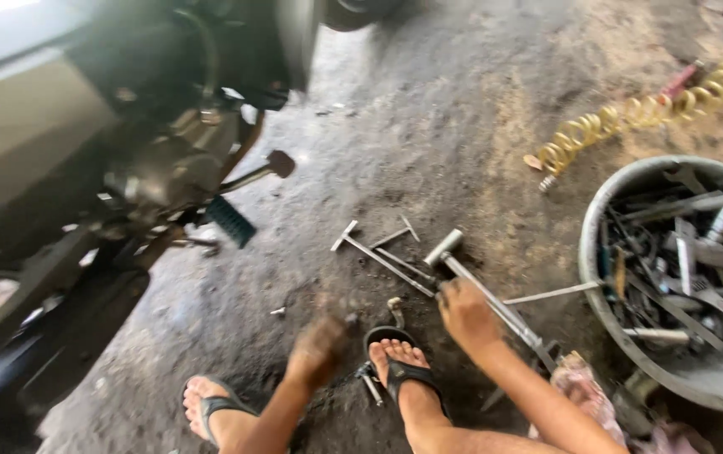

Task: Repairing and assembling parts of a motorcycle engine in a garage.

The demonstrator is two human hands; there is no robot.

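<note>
My right hand [465,313] is closed around the shaft of a long metal T-handled socket wrench [496,304] that lies on the concrete floor, its socket end [444,246] pointing away. My left hand [318,349] hovers blurred and grimy just above the floor near some small bolts [370,382]; whether it holds anything is unclear. More thin metal tools [382,256] lie on the floor ahead of both hands. My feet in black flip-flops [399,370] rest beside them.
A motorcycle's engine and foot pegs [176,176] fill the left side. A round metal basin [622,336] full of wrenches and tools stands at right. A coiled yellow air hose [655,105] runs across the upper right. A rag [584,391] lies by my right arm.
</note>
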